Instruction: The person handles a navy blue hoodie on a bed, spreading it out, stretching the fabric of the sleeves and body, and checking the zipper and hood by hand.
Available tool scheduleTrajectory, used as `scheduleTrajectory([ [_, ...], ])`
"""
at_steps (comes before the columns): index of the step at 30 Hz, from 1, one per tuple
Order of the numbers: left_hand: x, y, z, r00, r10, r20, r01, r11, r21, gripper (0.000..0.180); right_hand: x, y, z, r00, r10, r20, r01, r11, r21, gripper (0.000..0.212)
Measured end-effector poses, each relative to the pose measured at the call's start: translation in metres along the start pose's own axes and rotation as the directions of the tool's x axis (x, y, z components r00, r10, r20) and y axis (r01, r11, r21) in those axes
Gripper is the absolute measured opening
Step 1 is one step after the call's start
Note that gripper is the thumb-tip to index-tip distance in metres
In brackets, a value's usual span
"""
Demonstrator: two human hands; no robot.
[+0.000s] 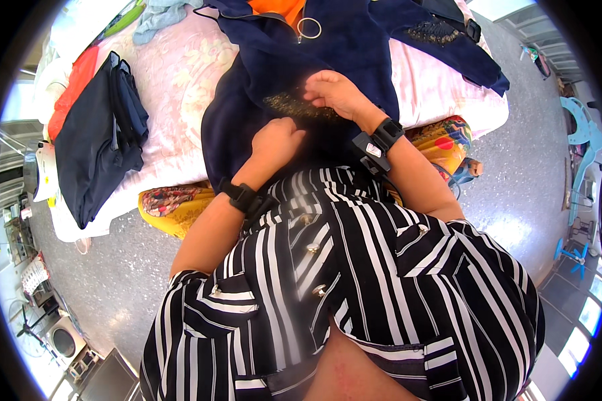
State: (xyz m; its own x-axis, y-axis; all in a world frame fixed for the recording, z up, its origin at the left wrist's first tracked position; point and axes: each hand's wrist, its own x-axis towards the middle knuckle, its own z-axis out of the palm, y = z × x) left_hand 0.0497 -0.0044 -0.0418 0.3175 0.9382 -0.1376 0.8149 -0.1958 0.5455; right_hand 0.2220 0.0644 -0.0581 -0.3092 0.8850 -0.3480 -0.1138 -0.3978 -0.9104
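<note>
A navy garment with an orange lining and a ring-shaped zipper pull lies spread over the bed's edge and down across my lap. Gold decoration covers a patch of its front. Over the right end of that patch is my right hand, its fingers curled together. My left hand is closed at the near left of the patch, against the navy cloth. Whatever either hand pinches is hidden or too small to name.
Pink floral bedding covers the bed. Folded dark trousers hang over its left edge, beside a red cloth. The navy sleeve stretches to the right. Grey floor surrounds the bed; a light-blue stand is at far right.
</note>
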Motion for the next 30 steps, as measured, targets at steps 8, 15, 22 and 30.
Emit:
scheduleTrajectory([
  [8, 0.010, -0.001, 0.015, 0.999, 0.007, -0.036, -0.003, 0.994, 0.113, 0.020, 0.000, 0.002, 0.001, 1.000, -0.012, -0.010, 0.012, 1.000, -0.007, 0.016],
  [15, 0.003, -0.021, -0.004, 0.995, 0.102, 0.011, -0.101, 0.990, -0.095, 0.016, 0.001, 0.003, -0.003, 1.000, -0.008, -0.011, 0.009, 1.000, 0.027, 0.017],
  [22, -0.070, -0.092, -0.066, 0.948, -0.262, -0.183, 0.194, 0.927, -0.321, 0.013, -0.001, 0.002, -0.005, 1.000, -0.014, 0.010, 0.013, 0.998, 0.059, 0.018],
  [30, -0.235, -0.226, -0.109, 0.555, -0.659, -0.508, 0.714, 0.691, -0.116, 0.025, 0.002, 0.006, -0.010, 0.999, 0.021, 0.049, -0.029, 0.984, 0.173, 0.006],
])
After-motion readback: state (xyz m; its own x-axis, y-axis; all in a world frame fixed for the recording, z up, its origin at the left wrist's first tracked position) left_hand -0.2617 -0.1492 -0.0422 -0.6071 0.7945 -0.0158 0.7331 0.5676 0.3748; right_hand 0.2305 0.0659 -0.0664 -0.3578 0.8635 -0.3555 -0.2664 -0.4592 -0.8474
